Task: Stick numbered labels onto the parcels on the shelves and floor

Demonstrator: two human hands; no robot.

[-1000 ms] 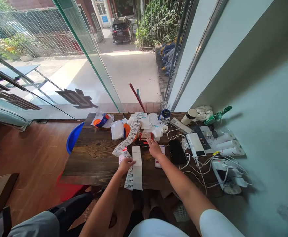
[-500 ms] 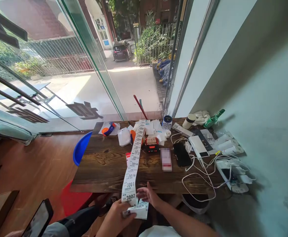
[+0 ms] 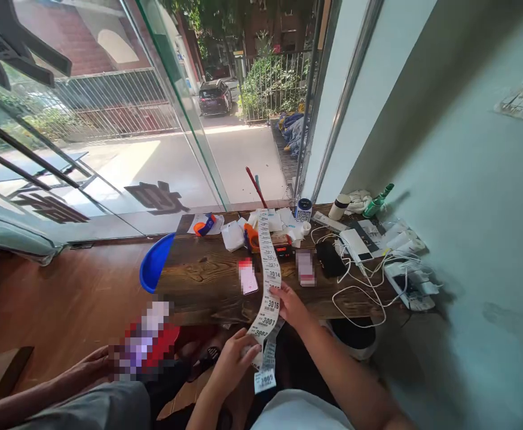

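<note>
My left hand [image 3: 236, 361] is pinching the lower part of a numbered paper strip [image 3: 270, 306], its tail showing 3009. The strip is running up over the tabletop [image 3: 198, 292] — already printed, seemingly uncut, its lower end hanging, not yet flat. My right hand [image 3: 292, 306] is pinching its edge near 3016, fingers curled.

Daylight enters from the front, past the glass panel [image 3: 183, 98]; the outdoor pavement [image 3: 247, 155] is bright, with washed-out patches. Interior lighting is dimmer; a soft shadow darkens the upper wall [image 3: 476, 209]. Numerals on the label strip [image 3: 271, 306] are legible near, indistinct far. Wide-angle distortion stretches the edges. Pixelation masks the phones [image 3: 306, 269].
</note>
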